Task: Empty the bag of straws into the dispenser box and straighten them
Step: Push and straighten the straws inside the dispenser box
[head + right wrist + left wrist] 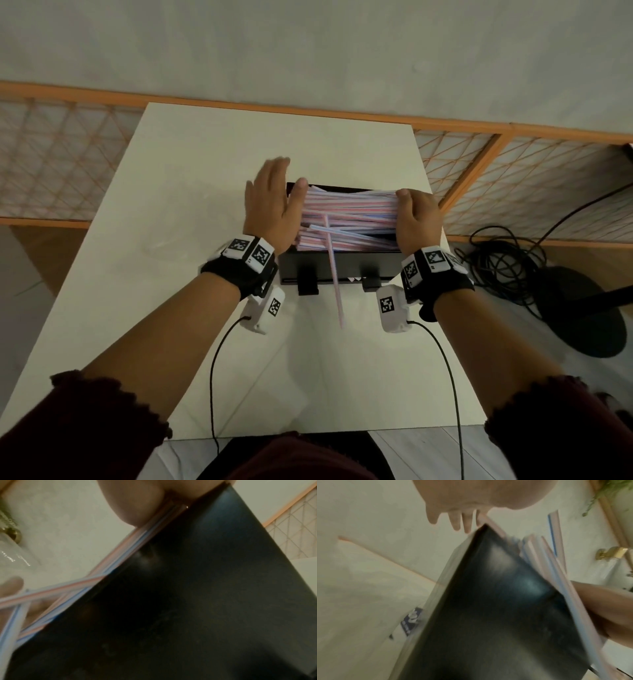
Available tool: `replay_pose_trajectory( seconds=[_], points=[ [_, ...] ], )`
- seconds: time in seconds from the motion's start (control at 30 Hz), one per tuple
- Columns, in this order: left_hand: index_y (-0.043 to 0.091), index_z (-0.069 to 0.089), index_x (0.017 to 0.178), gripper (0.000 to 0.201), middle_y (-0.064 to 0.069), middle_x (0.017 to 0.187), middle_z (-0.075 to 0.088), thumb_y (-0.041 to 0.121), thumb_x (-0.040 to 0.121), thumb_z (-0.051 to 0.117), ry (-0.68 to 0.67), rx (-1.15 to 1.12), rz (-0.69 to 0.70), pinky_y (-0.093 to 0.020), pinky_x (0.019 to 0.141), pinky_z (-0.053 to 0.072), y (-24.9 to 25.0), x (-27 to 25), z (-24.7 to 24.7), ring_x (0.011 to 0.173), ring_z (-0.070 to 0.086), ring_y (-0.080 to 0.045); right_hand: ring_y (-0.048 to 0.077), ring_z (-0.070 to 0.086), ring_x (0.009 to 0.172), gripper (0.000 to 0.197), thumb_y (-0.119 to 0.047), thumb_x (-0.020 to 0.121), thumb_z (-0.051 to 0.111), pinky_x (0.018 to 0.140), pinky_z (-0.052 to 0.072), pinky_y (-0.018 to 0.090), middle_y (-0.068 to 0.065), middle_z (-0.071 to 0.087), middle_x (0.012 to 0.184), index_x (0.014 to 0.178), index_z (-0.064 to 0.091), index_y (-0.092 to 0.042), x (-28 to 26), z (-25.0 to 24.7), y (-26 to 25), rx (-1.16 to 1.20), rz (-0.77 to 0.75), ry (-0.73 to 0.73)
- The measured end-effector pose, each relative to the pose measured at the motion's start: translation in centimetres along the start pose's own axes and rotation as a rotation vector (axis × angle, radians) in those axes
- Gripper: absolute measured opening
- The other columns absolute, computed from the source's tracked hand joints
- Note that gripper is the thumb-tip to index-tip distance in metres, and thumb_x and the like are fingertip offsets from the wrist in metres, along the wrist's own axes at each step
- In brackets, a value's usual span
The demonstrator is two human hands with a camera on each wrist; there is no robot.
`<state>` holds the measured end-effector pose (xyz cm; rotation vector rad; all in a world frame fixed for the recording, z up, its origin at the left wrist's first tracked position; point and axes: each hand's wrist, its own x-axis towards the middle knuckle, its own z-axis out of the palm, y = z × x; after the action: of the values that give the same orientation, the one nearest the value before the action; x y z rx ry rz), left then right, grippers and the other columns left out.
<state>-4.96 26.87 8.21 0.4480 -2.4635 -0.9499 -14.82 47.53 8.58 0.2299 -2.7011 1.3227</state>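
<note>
- Two hands are pressed against the straws (349, 214) in the box (342, 265): left hand (270, 202) flat, fingers straight.
- Right hand (418, 216) is curled over the straw ends.
- One straw (334, 274) is hung over the box's front onto the tabletop (171, 240).

1. Dim, warm, even light; the head view is soft, its straight edges bowed near the borders.
2. Faint sheen on the glossy black dispenser box (496, 601) side.
3. Both wrist views are blurred, noisy and smeared.

Dark maroon frilled sleeves (85, 421); black wrist straps (236, 274) bearing white coded-marker blocks; black cables (219, 346) trailing.
</note>
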Motion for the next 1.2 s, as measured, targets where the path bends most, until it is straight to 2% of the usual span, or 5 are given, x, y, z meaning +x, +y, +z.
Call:
replay_pose_trajectory(
  seconds=[0.2, 0.63, 0.8, 1.0, 1.2],
  points=[
    [0.020, 0.024, 0.148, 0.085, -0.009, 0.159, 0.014, 0.075, 0.083, 0.021, -0.321, 0.532, 0.554, -0.056, 0.116, 0.006, 3.1, -1.1, 0.4, 0.147, 0.006, -0.026, 0.030, 0.053, 0.111, 0.035, -0.032, 0.096, 0.042, 0.097, 0.039, 0.035, 0.011, 0.058, 0.120, 0.111, 0.066, -0.010, 0.1, 0.4, 0.4, -0.064, -0.050, 0.001],
    [0.026, 0.022, 0.149, 0.075, -0.009, 0.155, 0.026, 0.067, 0.087, 0.016, -0.378, 0.564, 0.502, -0.053, 0.115, 0.014, 1.1, -1.1, 2.5, 0.143, 0.022, -0.028, 0.028, 0.039, 0.125, 0.047, -0.048, 0.092, 0.032, 0.110, 0.024, 0.046, 0.007, 0.052, 0.129, 0.117, 0.062, -0.022, -0.2, -0.2, 0.6, -0.296, -0.138, -0.005],
    [0.026, 0.021, 0.149, 0.074, -0.009, 0.155, 0.025, 0.066, 0.087, 0.015, -0.377, 0.558, 0.490, -0.053, 0.115, 0.013, 1.0, -1.1, 2.6, 0.143, 0.022, -0.028, 0.028, 0.046, 0.113, 0.037, -0.037, 0.092, 0.044, 0.097, 0.034, 0.035, 0.013, 0.051, 0.120, 0.115, 0.058, -0.011, -2.0, -1.6, -1.1, -0.214, -0.413, 0.108],
    [0.026, 0.024, 0.149, 0.077, -0.009, 0.156, 0.025, 0.069, 0.086, 0.011, -0.365, 0.552, 0.488, -0.052, 0.114, 0.013, 0.9, -1.1, 2.7, 0.143, 0.022, -0.027, 0.014, 0.057, 0.065, 0.016, -0.021, 0.086, 0.051, 0.060, 0.048, 0.028, -0.001, 0.065, 0.077, 0.089, 0.063, -0.012, -7.4, -2.7, -3.7, -0.129, -0.819, -0.471],
    [0.025, 0.026, 0.148, 0.071, -0.010, 0.154, 0.028, 0.063, 0.088, 0.022, -0.348, 0.532, 0.509, -0.053, 0.114, 0.015, 0.8, -1.1, 2.7, 0.142, 0.024, -0.028, 0.032, 0.060, 0.100, 0.046, -0.048, 0.093, 0.047, 0.076, 0.045, 0.033, 0.015, 0.063, 0.106, 0.105, 0.059, -0.005, -11.5, 1.5, 0.4, -0.932, -0.491, -1.291]
  ],
)
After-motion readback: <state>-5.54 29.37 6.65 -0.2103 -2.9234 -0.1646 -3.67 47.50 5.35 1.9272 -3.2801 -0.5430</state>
